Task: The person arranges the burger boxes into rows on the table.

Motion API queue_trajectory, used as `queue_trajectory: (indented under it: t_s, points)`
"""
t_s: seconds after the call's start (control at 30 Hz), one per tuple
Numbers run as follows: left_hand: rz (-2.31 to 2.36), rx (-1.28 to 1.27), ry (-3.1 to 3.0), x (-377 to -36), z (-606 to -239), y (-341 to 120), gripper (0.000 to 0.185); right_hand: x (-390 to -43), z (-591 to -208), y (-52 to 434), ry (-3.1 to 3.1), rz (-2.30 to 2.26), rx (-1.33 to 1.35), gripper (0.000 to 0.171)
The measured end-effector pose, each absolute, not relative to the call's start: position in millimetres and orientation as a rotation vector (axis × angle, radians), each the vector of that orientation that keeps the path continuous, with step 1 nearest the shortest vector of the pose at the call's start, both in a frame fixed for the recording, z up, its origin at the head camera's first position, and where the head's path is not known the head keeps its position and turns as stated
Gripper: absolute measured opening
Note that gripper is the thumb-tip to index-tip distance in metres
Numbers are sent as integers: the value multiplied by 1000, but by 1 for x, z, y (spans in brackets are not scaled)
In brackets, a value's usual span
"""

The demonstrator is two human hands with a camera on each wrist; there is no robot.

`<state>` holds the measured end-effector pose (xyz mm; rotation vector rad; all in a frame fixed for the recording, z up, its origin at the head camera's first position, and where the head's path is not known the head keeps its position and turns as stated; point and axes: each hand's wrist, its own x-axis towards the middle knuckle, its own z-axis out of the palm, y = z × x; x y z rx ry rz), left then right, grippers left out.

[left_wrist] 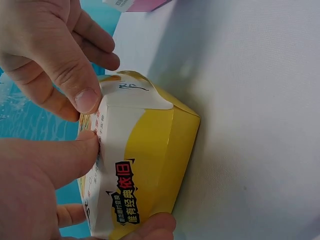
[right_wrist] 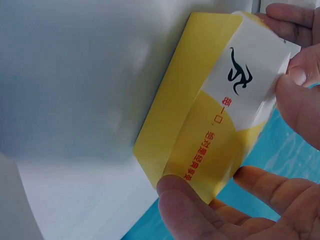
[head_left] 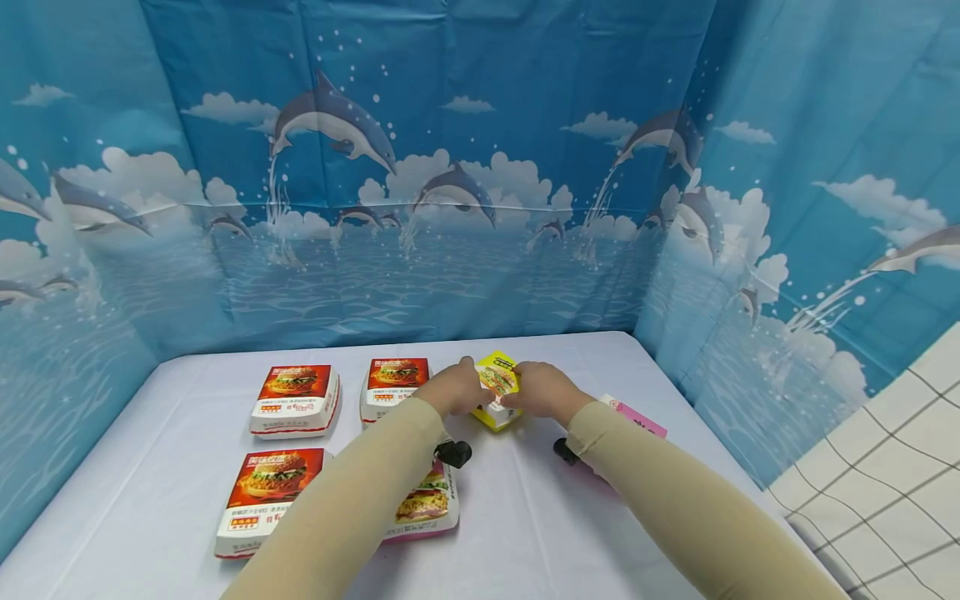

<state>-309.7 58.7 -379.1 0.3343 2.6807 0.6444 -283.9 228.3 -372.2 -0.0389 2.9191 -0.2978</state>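
A small yellow and white burger box [head_left: 497, 364] stands between both hands near the back middle of the table. My left hand [head_left: 454, 388] holds its left side, with the thumb at the lid's front edge and another finger at a side wall in the left wrist view. From the right, my right hand [head_left: 550, 390] grips the same burger box [right_wrist: 210, 105]. The two thumbs meet close together at that edge. In the left wrist view a corner flap [left_wrist: 135, 92] bulges outward. The fingers behind the box are partly hidden.
Red and white burger boxes [head_left: 295, 392] stand on the left of the white table [head_left: 517, 517], another [head_left: 393, 379] beside my left hand. A pink-edged burger box [head_left: 427, 508] lies under my left forearm. A pink box [head_left: 637, 417] sits partly behind my right arm. Dolphin curtains [head_left: 465, 275] hang behind.
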Motion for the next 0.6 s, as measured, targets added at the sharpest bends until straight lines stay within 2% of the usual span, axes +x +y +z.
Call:
queue_trajectory:
  t_s: [0.17, 0.6]
  points:
    - [659, 318, 2691, -307, -378, 59, 84, -281, -370, 226, 2921, -311, -56, 73]
    - [643, 325, 2705, -306, -377, 58, 77, -283, -374, 226, 2879, -268, -68, 79]
